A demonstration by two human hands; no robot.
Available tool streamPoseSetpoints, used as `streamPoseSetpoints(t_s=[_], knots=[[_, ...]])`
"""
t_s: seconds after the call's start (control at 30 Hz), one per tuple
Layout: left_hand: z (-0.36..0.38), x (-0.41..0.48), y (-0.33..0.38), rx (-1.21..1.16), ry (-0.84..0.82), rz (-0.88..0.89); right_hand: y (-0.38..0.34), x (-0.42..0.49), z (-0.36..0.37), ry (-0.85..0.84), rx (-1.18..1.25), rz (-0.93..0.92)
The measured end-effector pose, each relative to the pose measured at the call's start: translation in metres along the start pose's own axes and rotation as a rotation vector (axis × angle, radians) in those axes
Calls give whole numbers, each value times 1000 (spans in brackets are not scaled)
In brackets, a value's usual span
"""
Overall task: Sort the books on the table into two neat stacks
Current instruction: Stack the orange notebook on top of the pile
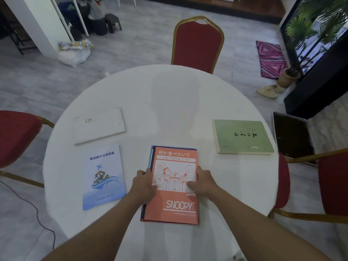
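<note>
An orange Snoopy book (174,202) lies on top of a thin stack at the near middle of the round white table (160,95); blue and dark covers peek out at the stack's left and top edges. My left hand (144,182) grips the stack's left edge, thumb on the cover. My right hand (202,180) holds the right edge the same way. A light blue book with an aeroplane (103,178) lies flat to the left. A white book (98,125) rests behind it. A green book (243,136) lies at the right.
Red chairs with gold frames stand at the far side (197,42), the left (17,136) and the right (320,185). A dark tray (293,136) sits on the right chair. A cable (32,206) runs over the floor at the left.
</note>
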State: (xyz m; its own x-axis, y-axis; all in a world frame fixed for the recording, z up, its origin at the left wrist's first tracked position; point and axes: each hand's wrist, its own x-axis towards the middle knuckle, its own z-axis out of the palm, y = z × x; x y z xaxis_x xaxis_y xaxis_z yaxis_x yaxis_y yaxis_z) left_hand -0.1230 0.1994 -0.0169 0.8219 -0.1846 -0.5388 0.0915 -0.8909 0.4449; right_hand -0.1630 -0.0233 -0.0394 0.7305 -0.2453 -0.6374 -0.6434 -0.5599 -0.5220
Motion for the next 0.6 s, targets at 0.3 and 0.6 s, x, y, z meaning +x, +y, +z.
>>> streamPoseSetpoints(t_s=[0.3, 0.6], knots=[[-7, -4, 0, -22, -31, 29, 12, 18, 6, 26, -8, 6], [-45, -17, -32, -9, 118, 10, -61, -18, -8, 335, -163, -149]])
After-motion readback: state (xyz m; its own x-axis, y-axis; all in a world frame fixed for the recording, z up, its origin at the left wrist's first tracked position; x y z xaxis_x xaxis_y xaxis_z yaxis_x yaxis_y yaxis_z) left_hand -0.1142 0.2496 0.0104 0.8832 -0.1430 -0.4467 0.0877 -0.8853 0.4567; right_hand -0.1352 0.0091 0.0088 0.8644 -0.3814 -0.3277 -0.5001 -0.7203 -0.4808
